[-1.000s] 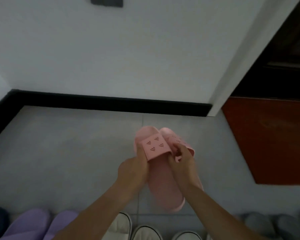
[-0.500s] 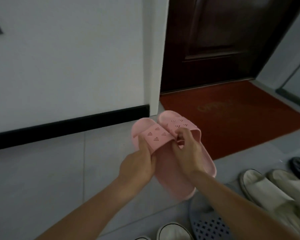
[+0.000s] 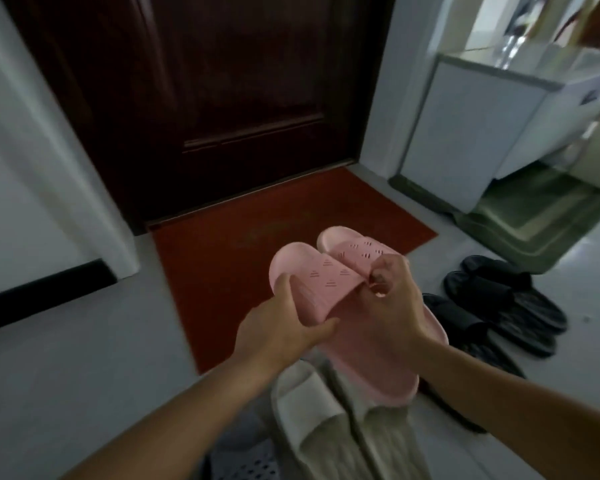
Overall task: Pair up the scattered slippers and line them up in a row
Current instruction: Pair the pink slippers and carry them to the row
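Fingers of the left hand [image 3: 274, 327] curl around the strap of one pink slipper [image 3: 309, 282], and the right hand [image 3: 392, 299] pinches the strap of the other pink slipper [image 3: 357, 251]; both are held together above the floor. Below lie beige slippers [image 3: 312, 410] on grey tile floor [image 3: 66, 358], black slippers [image 3: 499, 299] to the right. Beyond, a red doormat [image 3: 215, 265] lies before a dark door [image 3: 205, 81].

No legible text; faint unreadable marking on red doormat [image 3: 222, 271].
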A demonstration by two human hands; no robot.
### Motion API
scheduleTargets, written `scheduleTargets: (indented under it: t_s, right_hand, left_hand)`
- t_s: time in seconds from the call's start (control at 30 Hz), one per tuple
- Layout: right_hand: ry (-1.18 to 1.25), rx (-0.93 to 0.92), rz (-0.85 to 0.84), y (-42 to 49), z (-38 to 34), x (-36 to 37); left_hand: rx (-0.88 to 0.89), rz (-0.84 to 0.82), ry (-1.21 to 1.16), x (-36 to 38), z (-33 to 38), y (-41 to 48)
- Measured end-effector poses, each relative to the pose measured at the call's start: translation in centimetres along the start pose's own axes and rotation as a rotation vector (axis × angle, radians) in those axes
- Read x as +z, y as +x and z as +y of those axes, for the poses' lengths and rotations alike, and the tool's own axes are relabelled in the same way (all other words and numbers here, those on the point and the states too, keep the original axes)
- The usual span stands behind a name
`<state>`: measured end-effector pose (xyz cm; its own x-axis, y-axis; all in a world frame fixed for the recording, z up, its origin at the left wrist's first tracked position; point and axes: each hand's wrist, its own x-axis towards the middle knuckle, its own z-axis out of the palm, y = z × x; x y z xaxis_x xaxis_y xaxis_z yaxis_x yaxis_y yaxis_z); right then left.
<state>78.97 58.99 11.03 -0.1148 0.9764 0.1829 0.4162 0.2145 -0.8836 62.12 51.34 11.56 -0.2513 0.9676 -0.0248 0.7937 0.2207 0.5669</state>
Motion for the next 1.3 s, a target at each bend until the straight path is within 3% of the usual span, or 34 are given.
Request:
scheduleTargets:
  t_s: [0.33,0.43,0.57,0.7,0.83,0.93,1.07,1.3]
  right_hand:
    - [-0.084,0.262,0.072,9.0,17.3,-19.9]
    - [0.058,0.422,0.034,11.9,21.5,-24.9]
    - [0.069,0.459,0.259,17.1,26.3,-29.8]
    - [-0.117,0.463,0.344,22.2,30.4,-33.6]
    - [-0.192,0.422,0.445,27.4,32.1,-35.4]
    - [-0.269,0.438,0.37,30.7,33.2,-35.6]
    - [-0.442,0.581,0.048,30.3,35.8,-33.8]
    - [-0.553,0.435,-0.144,26.1,34.1,-29.8]
  left_hand:
    - [-0.113,-0.172,-0.312,20.4,19.5,7.8]
    - [-0.104,-0.226,-0.334,24.7,25.0,11.0]
    - [-0.022,-0.282,-0.301,29.8,31.5,16.0]
    - [0.049,-0.276,-0.253,33.0,33.8,18.9]
    - [0.006,-0.282,-0.246,33.7,31.5,19.9]
    - [-0.054,-0.252,-0.246,34.0,28.7,19.9]
    - [-0.108,-0.25,-0.243,34.8,26.6,19.0]
    - [-0.175,-0.239,-0.253,32.8,23.5,17.6]
